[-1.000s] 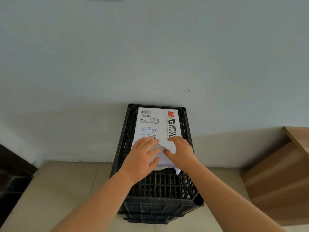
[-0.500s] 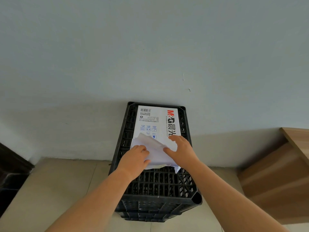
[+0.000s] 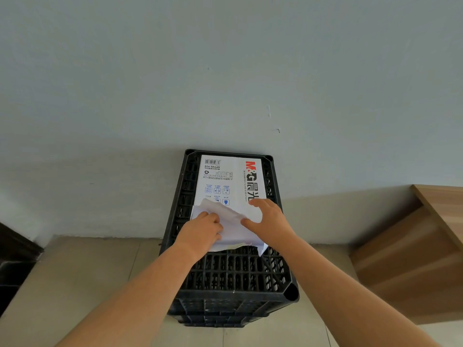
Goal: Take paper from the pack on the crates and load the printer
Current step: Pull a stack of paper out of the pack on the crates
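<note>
Against the pale wall (image 3: 225,71), a stack of black plastic crates (image 3: 233,276) is seen standing on the tiled floor (image 3: 82,279), and on the top crate's lattice a white paper pack (image 3: 230,181) is laid flat, its far end close to the wall. Red and black lettering and a barcode are printed on the pack's wrapper, all turned upside down to the camera. At the pack's near end the wrapper flap (image 3: 223,211) is torn open and lifted, crumpled and raised above the pack. Both bare forearms are stretched in from the lower corners of the view, and both hands are met at that opened end. The left hand (image 3: 200,234) is curled, its fingers tucked in under the lifted flap at the pack's near left corner; whether sheets are actually pinched there cannot be told, since the fingertips are hidden by the wrapper. The right hand (image 3: 268,221) is spread open and pressed flat on top of the pack's near right part, the thumb laid against the flap's edge. A ragged strip of torn wrapper is left hanging over the lattice just below the right wrist. At the right edge a wooden shelf unit (image 3: 413,259) is set well apart from the crates, and at the far left a dark piece of furniture (image 3: 12,266) is only partly caught.
</note>
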`<state>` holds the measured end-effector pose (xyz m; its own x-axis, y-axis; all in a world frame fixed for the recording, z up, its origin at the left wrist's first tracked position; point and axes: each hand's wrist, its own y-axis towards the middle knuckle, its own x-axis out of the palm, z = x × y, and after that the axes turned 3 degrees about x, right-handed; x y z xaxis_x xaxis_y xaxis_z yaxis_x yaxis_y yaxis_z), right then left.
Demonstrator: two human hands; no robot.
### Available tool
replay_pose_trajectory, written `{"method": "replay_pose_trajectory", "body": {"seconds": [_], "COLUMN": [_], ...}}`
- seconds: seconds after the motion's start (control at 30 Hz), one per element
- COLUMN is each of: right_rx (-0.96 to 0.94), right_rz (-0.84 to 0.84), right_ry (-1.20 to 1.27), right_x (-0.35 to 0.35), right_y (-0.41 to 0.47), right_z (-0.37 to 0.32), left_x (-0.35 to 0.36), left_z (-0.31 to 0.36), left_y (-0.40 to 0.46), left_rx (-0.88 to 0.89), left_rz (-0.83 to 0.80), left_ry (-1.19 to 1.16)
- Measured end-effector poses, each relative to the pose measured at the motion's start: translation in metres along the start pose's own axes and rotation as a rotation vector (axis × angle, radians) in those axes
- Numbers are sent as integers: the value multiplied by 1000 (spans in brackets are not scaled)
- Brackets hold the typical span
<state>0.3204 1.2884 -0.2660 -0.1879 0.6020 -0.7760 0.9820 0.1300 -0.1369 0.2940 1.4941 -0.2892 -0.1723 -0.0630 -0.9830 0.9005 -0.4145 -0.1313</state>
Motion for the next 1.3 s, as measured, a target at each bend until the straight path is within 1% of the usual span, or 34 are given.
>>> {"method": "replay_pose_trajectory", "body": {"seconds": [0.13,0.4,0.7,0.8,0.87,1.0,1.13,1.23,1.3], "right_rx": [0,-19,-99,-105,-103,-43,76,219,336], "right_rz": [-4,-6,-83,-141,-139,-56,38,21,-22], "right_ry": [7,-10,-84,-68,-30,42,22,-4,54], "right_x": [2,2,5,5,4,1,-2,-3,-2], "right_y": [0,-2,-15,-18,-19,-25,-36,-49,-58], "right_z": [0,-2,-3,-3,-1,7,16,22,26], "left_x": [-1,-1,3,5,6,10,12,14,15], "left_z": [0,5,17,21,24,30,34,36,37], "left_y": [3,0,-20,-33,-41,-55,-65,-71,-76], "left_rx": [45,82,70,58,40,44,53,42,42], "left_rz": [-11,-44,30,33,44,121,178,191,225], "left_ry": [5,147,102,86,93,73,67,55,40]}}
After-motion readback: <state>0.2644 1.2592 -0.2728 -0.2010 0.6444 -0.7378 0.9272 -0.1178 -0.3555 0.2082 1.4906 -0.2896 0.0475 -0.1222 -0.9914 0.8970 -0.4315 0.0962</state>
